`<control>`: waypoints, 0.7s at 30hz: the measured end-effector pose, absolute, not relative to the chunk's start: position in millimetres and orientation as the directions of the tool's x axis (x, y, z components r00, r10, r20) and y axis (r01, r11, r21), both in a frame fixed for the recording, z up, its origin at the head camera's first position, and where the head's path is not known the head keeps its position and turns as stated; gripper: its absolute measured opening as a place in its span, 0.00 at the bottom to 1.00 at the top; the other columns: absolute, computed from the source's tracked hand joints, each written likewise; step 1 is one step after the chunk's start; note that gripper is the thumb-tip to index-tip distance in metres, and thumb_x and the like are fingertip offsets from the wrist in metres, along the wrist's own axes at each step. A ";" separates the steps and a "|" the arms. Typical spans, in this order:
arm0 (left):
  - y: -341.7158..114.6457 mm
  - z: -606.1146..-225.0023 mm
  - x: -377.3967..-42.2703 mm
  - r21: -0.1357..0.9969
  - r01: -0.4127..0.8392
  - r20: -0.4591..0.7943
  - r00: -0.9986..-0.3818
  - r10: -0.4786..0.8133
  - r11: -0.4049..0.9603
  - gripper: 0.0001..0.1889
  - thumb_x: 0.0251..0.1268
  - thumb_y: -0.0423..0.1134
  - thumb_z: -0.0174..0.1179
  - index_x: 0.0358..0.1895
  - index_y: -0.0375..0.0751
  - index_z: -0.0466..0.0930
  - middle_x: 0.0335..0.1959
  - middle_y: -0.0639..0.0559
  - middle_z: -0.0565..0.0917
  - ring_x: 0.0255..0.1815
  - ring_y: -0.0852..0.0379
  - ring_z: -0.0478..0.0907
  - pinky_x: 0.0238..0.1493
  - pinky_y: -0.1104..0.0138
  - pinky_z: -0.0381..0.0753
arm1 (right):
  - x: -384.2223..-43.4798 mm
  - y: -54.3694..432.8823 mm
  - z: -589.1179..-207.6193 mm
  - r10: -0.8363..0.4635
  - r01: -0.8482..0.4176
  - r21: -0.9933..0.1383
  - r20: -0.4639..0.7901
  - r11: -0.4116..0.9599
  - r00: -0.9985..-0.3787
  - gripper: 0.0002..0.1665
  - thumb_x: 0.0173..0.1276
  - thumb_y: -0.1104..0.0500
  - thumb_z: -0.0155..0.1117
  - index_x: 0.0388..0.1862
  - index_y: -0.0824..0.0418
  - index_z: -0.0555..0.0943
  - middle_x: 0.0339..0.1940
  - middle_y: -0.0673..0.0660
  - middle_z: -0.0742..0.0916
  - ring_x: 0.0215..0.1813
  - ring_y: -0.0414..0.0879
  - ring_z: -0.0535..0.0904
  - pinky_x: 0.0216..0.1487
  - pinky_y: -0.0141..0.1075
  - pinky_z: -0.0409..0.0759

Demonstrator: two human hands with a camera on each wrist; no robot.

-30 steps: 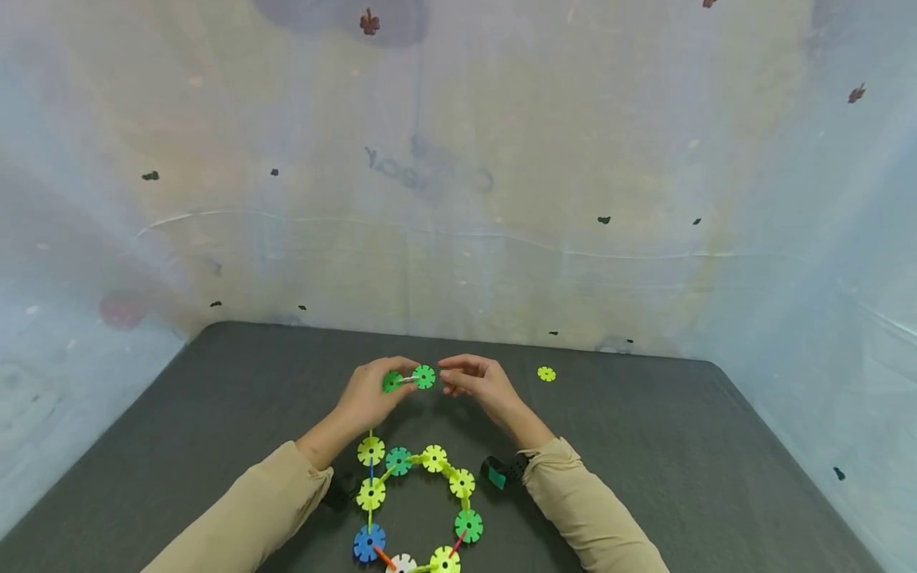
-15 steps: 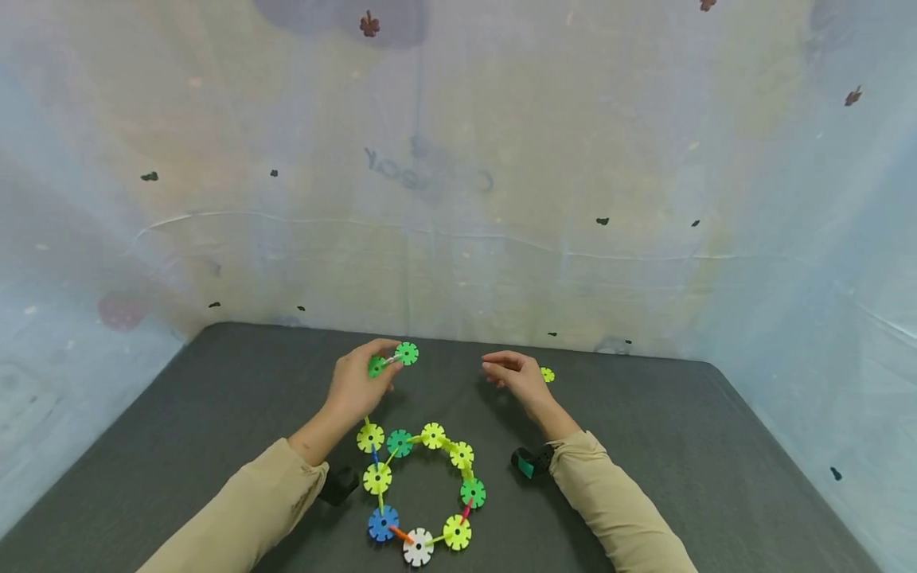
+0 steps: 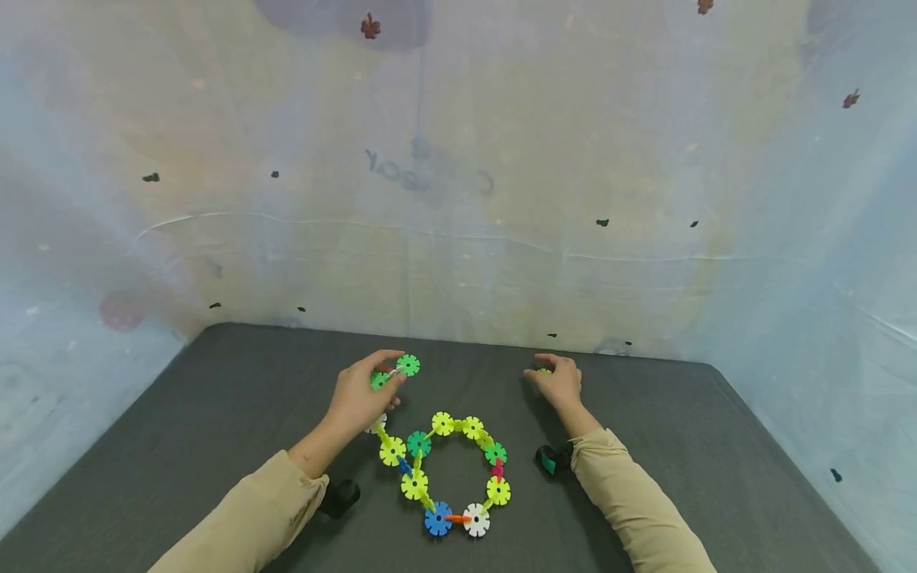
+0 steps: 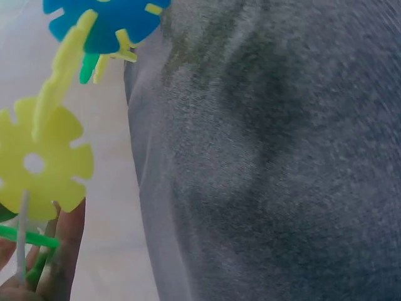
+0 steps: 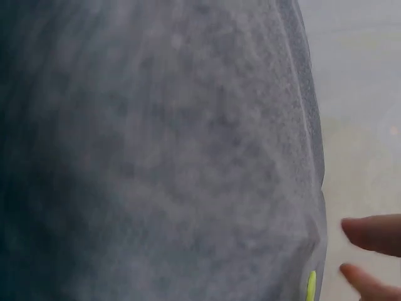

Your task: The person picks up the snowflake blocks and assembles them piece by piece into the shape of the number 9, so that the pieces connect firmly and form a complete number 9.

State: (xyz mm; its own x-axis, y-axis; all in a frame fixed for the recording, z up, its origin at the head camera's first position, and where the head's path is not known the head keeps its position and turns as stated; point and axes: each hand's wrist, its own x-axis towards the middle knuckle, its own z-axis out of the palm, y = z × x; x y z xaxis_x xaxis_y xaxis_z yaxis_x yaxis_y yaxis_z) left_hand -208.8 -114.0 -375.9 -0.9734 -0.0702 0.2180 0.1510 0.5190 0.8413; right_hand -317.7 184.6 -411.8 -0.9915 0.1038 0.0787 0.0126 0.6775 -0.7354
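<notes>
In the head view my left hand (image 3: 357,394) grips the end of a chain of notched plastic discs, with one green disc (image 3: 408,365) sticking out past the fingertips. The chain runs from under that hand through a white disc (image 3: 378,422) and a yellow disc (image 3: 392,451) into a ring of linked discs. Close up in the left wrist view, another yellow disc (image 4: 62,153) hangs by the fingers (image 4: 66,251). Farther right, my right hand (image 3: 562,387) reaches over a loose yellow disc (image 3: 545,371). Its thumb and finger stand apart in the right wrist view, with the disc edge-on nearby.
The ring includes a blue disc (image 3: 438,520) and a white disc (image 3: 476,520) at its near side. A dark grey cloth (image 3: 680,477) covers the table, whose far edge meets a pale hanging sheet (image 3: 466,159).
My right hand has moved right, away from the left hand, to the loose yellow disc. My left hand has shifted slightly left with the green discs, and the linked ring has swung round to the right.
</notes>
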 end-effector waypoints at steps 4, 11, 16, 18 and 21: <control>-115.3 -379.9 -208.1 0.842 0.161 0.214 -0.976 -0.045 0.515 0.20 0.65 0.34 0.61 0.61 0.44 0.75 0.45 0.41 0.81 0.26 0.49 0.84 0.25 0.68 0.82 | -318.3 188.9 -414.6 0.123 0.056 -0.671 0.053 0.739 -0.991 0.28 0.63 0.58 0.65 0.62 0.65 0.76 0.65 0.71 0.72 0.65 0.69 0.61 0.64 0.61 0.59; -117.1 -381.9 -207.6 0.837 0.172 0.213 -0.977 -0.020 0.519 0.21 0.65 0.34 0.61 0.61 0.44 0.75 0.47 0.40 0.82 0.26 0.48 0.84 0.26 0.67 0.82 | -319.0 190.0 -416.7 0.138 0.042 -0.671 0.090 0.740 -0.986 0.21 0.62 0.66 0.65 0.56 0.69 0.80 0.55 0.69 0.81 0.58 0.64 0.73 0.60 0.52 0.72; -117.7 -382.7 -208.6 0.835 0.183 0.212 -0.977 0.004 0.518 0.20 0.65 0.34 0.61 0.61 0.44 0.75 0.49 0.39 0.82 0.27 0.48 0.84 0.26 0.68 0.81 | -317.1 190.1 -414.5 0.131 0.052 -0.674 0.067 0.737 -0.989 0.20 0.60 0.65 0.67 0.53 0.69 0.81 0.51 0.68 0.83 0.52 0.62 0.78 0.54 0.50 0.76; -117.7 -382.9 -209.1 0.838 0.185 0.209 -0.978 0.011 0.514 0.20 0.65 0.34 0.61 0.61 0.45 0.75 0.49 0.39 0.81 0.27 0.48 0.84 0.25 0.68 0.81 | -316.3 189.5 -413.6 0.121 0.049 -0.675 0.060 0.736 -0.991 0.20 0.59 0.64 0.69 0.51 0.69 0.82 0.49 0.68 0.84 0.51 0.62 0.78 0.53 0.50 0.76; -117.3 -383.0 -209.9 0.839 0.186 0.208 -0.978 0.015 0.512 0.20 0.65 0.34 0.61 0.61 0.45 0.76 0.49 0.39 0.82 0.26 0.48 0.84 0.25 0.68 0.81 | -314.8 186.7 -412.5 0.104 0.033 -0.697 0.060 0.717 -0.993 0.18 0.58 0.64 0.70 0.48 0.68 0.83 0.46 0.67 0.85 0.48 0.60 0.79 0.50 0.48 0.77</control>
State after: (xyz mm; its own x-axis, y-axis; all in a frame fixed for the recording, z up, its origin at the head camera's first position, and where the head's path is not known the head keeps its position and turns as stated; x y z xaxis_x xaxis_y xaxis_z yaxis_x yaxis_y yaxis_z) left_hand -209.9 -117.3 -383.0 -0.9781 0.0152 0.2077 0.1860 0.5115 0.8389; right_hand -314.8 186.7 -412.5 -0.9928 0.1041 0.0600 0.0330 0.7166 -0.6967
